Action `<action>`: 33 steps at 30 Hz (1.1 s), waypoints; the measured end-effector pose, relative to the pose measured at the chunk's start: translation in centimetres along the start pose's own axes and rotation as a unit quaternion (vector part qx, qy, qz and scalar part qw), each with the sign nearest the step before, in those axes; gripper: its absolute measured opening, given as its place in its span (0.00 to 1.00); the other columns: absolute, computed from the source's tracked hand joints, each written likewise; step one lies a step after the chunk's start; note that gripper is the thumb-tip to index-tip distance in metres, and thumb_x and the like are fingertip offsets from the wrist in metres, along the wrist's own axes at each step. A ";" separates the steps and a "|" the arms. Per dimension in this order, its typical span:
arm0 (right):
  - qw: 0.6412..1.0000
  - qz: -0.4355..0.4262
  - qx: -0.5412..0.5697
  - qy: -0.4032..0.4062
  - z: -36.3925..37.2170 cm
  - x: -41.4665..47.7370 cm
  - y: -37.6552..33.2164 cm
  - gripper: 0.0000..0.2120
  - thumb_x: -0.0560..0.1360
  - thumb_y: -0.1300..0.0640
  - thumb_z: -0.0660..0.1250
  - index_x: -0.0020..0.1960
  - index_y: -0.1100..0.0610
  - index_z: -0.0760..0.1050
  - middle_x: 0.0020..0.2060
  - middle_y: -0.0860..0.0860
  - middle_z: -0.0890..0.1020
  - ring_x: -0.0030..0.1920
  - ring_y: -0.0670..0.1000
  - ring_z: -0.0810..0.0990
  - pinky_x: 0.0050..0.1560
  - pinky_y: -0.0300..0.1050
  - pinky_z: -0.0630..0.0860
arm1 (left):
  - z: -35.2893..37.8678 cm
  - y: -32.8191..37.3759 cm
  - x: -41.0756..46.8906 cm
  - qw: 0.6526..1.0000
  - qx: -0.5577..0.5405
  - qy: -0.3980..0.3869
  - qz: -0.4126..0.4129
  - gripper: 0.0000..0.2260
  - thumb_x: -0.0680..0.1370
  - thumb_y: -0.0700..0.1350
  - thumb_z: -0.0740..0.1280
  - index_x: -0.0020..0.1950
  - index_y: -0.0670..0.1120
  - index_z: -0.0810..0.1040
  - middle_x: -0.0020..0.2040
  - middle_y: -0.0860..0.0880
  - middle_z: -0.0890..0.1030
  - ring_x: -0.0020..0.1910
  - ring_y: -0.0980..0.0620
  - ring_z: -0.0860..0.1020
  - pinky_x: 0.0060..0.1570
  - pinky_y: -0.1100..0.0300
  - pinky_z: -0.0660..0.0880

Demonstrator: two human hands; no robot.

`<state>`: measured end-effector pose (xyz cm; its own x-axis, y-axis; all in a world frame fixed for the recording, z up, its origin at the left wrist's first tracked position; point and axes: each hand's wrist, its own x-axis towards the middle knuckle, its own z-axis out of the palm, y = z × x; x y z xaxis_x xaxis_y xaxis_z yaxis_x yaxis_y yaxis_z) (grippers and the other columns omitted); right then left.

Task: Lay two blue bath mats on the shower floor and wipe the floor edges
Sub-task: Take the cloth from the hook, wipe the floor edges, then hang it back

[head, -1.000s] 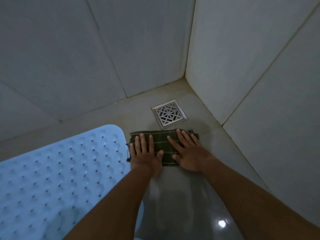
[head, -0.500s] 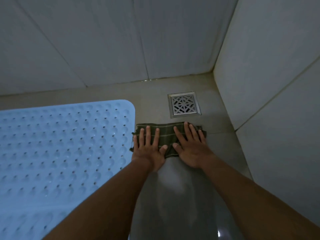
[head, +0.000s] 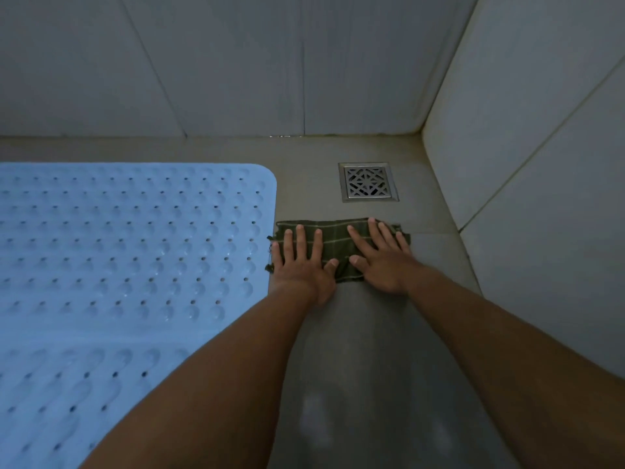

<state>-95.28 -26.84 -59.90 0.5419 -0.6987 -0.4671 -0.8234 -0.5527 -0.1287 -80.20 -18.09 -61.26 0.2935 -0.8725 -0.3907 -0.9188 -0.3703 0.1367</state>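
A dark green checked cloth (head: 338, 243) lies flat on the grey shower floor (head: 372, 333), just in front of the drain. My left hand (head: 302, 265) presses its left half, palm down and fingers spread. My right hand (head: 382, 262) presses its right half the same way. A light blue bath mat (head: 135, 238) with holes and suction bumps covers the floor on the left, and its right edge touches the cloth's left end. A second blue mat (head: 67, 401) adjoins it nearer to me, partly hidden by my left forearm.
A square steel drain grate (head: 368, 182) is set in the floor beyond the cloth. Tiled walls rise behind (head: 304, 62) and on the right (head: 541, 164), meeting in a corner. The wiped floor strip near me looks wet and shiny.
Both hands have drawn the cloth slightly towards me, so the gap to the drain has widened. My view has swung round to face the back wall squarely.
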 end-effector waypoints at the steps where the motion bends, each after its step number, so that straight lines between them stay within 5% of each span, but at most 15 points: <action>1: 1.000 0.000 -0.005 -0.002 0.5 -0.8 -0.1 0.29 0.83 0.40 0.43 0.78 0.41 0.32 0.77 0.54 0.32 0.77 0.54 0.32 0.74 0.56 0.33 | 0.2 0.1 -0.7 1.000 -0.003 -0.001 -0.003 0.31 0.82 0.62 0.42 0.79 0.52 0.34 0.79 0.43 0.32 0.77 0.43 0.31 0.74 0.41 0.33; 12: 0.998 0.057 0.014 -0.021 4.6 -10.0 -2.9 0.30 0.83 0.44 0.48 0.79 0.43 0.34 0.77 0.54 0.31 0.77 0.56 0.30 0.74 0.60 0.32 | 2.9 0.8 -9.9 0.998 0.002 -0.063 0.017 0.31 0.82 0.63 0.41 0.78 0.51 0.31 0.69 0.45 0.23 0.75 0.42 0.28 0.74 0.41 0.31; 17: 0.998 0.065 0.014 0.002 5.4 -9.7 -2.6 0.29 0.84 0.43 0.44 0.78 0.41 0.33 0.77 0.52 0.31 0.77 0.54 0.31 0.75 0.58 0.31 | 2.6 0.5 -9.8 0.994 0.089 -0.037 0.043 0.32 0.80 0.65 0.38 0.78 0.50 0.31 0.77 0.41 0.30 0.77 0.40 0.31 0.73 0.40 0.30; 33: 0.999 0.032 -0.003 0.018 7.9 -13.2 -2.4 0.29 0.83 0.40 0.44 0.78 0.41 0.33 0.78 0.52 0.32 0.78 0.53 0.32 0.74 0.59 0.31 | 6.1 1.1 -14.2 0.999 0.010 0.031 0.019 0.32 0.81 0.65 0.43 0.80 0.54 0.35 0.79 0.42 0.34 0.78 0.41 0.33 0.75 0.42 0.33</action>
<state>-101.82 -12.68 -60.33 0.4937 -0.7488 -0.4423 -0.8558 -0.5086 -0.0943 -87.01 -4.15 -61.11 0.2734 -0.9041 -0.3285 -0.9343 -0.3307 0.1327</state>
